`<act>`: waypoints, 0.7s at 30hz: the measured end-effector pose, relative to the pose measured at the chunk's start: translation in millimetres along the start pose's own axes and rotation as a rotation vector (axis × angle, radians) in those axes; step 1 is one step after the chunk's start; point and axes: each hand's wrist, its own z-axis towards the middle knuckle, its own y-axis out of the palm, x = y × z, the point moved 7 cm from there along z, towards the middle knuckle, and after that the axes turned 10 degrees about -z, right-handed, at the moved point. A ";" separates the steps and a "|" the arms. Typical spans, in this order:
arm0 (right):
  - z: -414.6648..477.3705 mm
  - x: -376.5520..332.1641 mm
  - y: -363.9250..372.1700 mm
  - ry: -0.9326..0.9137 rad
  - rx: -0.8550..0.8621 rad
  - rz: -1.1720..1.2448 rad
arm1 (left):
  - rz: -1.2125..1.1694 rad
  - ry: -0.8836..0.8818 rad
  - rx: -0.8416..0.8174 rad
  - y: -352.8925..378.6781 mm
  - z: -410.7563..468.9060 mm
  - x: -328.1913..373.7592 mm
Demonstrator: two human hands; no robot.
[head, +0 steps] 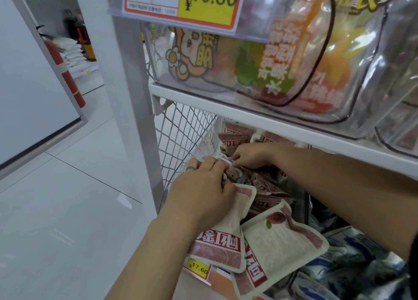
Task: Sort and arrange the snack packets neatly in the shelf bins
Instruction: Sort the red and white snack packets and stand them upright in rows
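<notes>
Two packets [282,238] are hanging over the bin's [181,141] near rim and are risking sliding to the floor [79,209] if jostled, as the left grip [203,191] is clutching only one's top while the right grip [253,155] is pinching another farther in.

Left hand [203,186]: fingers curled over the top edge of a pink-and-white packet [224,238].
Right hand [253,154]: fingers curled into the packet pile [269,186], just beyond the left fingers; grip unclear.

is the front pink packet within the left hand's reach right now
Probably yes: the front pink packet lies uncovered right beside the left hand, though that hand grips another packet.
</notes>
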 end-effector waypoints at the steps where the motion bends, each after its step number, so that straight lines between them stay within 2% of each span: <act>1: -1.6 -1.3 -2.0 -0.015 0.023 0.003 | -0.005 0.004 0.001 -0.4 -0.4 0.1; 12: -14.3 -9.3 -17.1 0.009 0.228 0.028 | 0.017 0.039 0.023 -5.8 -9.1 4.2; 17: -39.8 -21.2 -36.2 -0.020 0.413 0.079 | 0.019 0.029 0.038 -6.2 -11.0 4.1; 21: -54.8 -27.5 -44.1 -0.069 0.427 0.196 | 0.024 0.016 0.029 -5.1 -12.3 3.2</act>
